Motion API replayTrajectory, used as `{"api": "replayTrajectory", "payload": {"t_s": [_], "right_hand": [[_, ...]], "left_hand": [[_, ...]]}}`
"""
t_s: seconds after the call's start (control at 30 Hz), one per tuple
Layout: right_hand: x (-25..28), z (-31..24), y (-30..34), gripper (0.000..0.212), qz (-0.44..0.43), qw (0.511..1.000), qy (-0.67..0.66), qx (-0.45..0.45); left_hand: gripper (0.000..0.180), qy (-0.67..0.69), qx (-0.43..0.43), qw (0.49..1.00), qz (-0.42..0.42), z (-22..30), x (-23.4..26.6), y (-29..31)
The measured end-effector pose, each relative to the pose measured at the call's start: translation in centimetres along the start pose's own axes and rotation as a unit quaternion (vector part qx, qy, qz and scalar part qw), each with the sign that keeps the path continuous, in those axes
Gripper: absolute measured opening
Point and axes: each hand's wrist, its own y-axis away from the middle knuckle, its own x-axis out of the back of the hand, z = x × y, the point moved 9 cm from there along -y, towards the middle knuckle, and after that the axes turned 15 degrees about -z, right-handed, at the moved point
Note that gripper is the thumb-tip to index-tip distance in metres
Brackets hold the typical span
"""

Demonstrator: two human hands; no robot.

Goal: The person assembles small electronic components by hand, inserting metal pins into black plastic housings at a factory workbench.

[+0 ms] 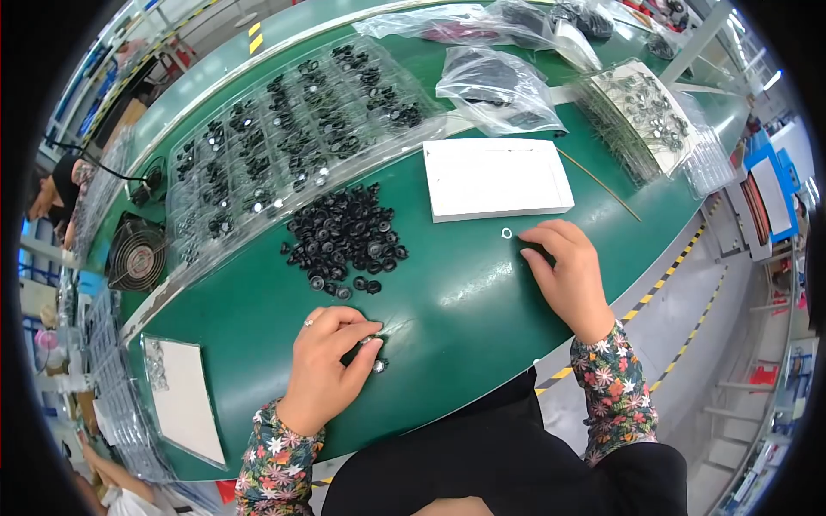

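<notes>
Your left hand (pixel 327 363) closes on a small part (pixel 367 340) between thumb and fingertips, near a black cap (pixel 379 366) on the green table (pixel 465 344); a loose pinch could drop it. Your right hand (pixel 570 273), thumb and forefinger slightly parted, is just beside a white ring (pixel 506 233); I cannot tell whether they touch. A careless nudge could skid that ring away.

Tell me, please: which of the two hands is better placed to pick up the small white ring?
Right, most likely. The right hand is close beside the white ring and looks empty, while the left hand is farther off, near a small black part.
</notes>
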Motion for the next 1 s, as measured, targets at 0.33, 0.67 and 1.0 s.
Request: {"api": "replayTrajectory", "payload": {"t_s": [0.33, 0.67, 1.0], "right_hand": [[-1.8, 1.8, -1.3, 0.013, 0.006, 0.994, -0.039, -0.102], [0.8, -1.7, -2.9, 0.009, 0.036, 0.998, -0.023, 0.042], [0.5, -0.1, -7.4, 0.006, -0.027, 0.984, 0.172, 0.045]], "left_hand": [[0.015, -0.014, -0.027, 0.999, -0.014, 0.4, -0.5, -0.3], [0.022, -0.032, -0.032, 0.999, 0.019, 0.3, 0.5, 1.0], [0.024, -0.007, -0.046, 0.998, 0.045, -0.7, -0.1, 0.7]]}}
